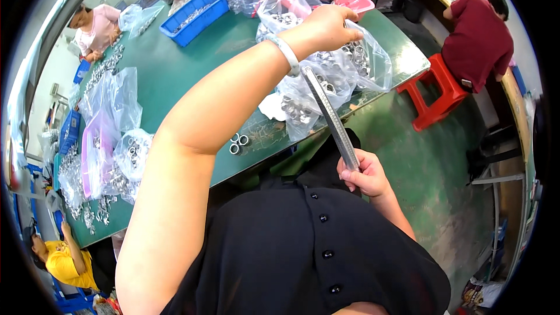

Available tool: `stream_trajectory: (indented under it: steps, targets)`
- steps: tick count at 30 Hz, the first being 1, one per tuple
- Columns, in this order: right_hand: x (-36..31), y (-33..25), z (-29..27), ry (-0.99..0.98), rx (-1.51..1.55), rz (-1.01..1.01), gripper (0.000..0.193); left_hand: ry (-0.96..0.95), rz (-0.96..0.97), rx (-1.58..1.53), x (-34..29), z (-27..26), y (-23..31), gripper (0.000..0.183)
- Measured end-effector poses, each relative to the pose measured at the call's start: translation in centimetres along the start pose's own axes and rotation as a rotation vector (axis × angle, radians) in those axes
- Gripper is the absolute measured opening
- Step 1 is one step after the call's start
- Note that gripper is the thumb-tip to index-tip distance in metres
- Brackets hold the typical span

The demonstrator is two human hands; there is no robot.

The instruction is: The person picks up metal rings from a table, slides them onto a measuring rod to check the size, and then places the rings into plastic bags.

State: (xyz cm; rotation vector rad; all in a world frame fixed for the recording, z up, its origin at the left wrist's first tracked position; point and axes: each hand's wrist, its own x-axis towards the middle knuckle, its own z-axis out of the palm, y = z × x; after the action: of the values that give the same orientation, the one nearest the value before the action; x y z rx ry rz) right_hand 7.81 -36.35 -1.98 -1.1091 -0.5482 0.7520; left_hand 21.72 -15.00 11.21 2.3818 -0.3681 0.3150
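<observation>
In my right hand point(366, 175) is a grey metal ring mandrel point(330, 114), held by its thick end near my body, fingers wrapped round it. The mandrel slants up and left, its thin tip near my left wrist. My left hand point(328, 28), a pale bangle point(286, 56) round its wrist, reaches over the bags. Its fingers are curled and closed; what they hold, if anything, I cannot make out. Beneath lie clear plastic bags of silvery rings point(357, 57). A few loose rings point(235, 144) sit near the edge of the green table point(256, 131).
A blue bin point(195, 18) and a pink tray point(356, 1) stand toward the back. More bags and a purple basket point(89, 160) are at left. A red stool point(434, 93) stands right, beside a person in dark red point(477, 38). Two other people sit at left.
</observation>
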Motion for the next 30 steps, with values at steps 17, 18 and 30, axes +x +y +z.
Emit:
stream_trajectory:
  steps: [17, 18, 30]
  targets:
    - [1.6, 0.3, -0.1, -0.032, 0.02, -0.036, 0.009, -0.329, 0.005, 0.025, -8.3, -4.7, -1.9, 0.024]
    - [1.6, 0.4, 0.2, -0.035, 0.02, -0.024, 0.009, -0.254, -0.014, 0.028, -9.3, -5.2, -2.2, 0.022]
    - [3.4, 1.5, 2.2, -0.124, -0.044, 0.117, 0.009, -0.276, -0.185, 0.252, -24.4, -4.2, -6.8, 0.033]
